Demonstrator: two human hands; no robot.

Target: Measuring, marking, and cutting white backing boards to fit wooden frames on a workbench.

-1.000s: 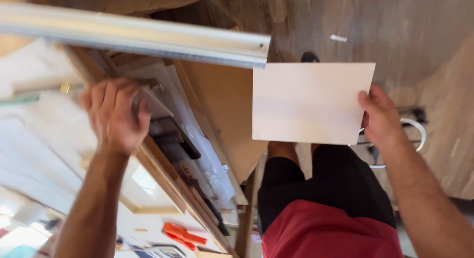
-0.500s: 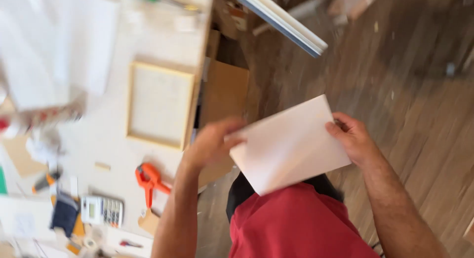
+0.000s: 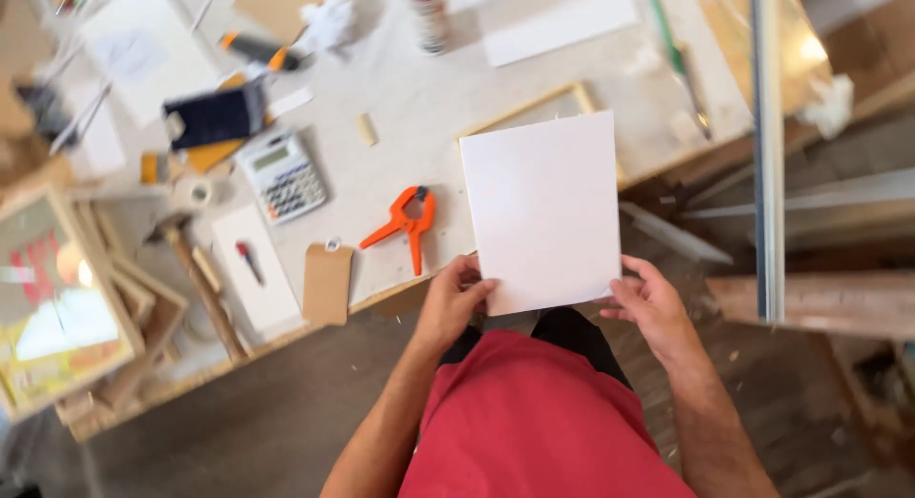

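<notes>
Evidently both hands share one load: the left hand point(image 3: 456, 303) pinches the lower-left corner of a white rectangular board point(image 3: 543, 212), thumb on its face and fingers curled behind, while the right hand point(image 3: 653, 307) grips the lower-right corner in the same way, so the sheet stays flat and level in front of the red shirt point(image 3: 534, 422). Held by its bottom edge only, the board reaches toward twelve o'clock, over the near edge of the worktable point(image 3: 410, 107), hiding part of a pale wooden frame point(image 3: 534, 107). At about ten o'clock from the left hand lies an orange spring clamp point(image 3: 405, 222), with a brown tag point(image 3: 327, 284) at nine o'clock and a calculator point(image 3: 283, 174) further out. A metal rail point(image 3: 767, 145) runs at two o'clock from the right hand.
</notes>
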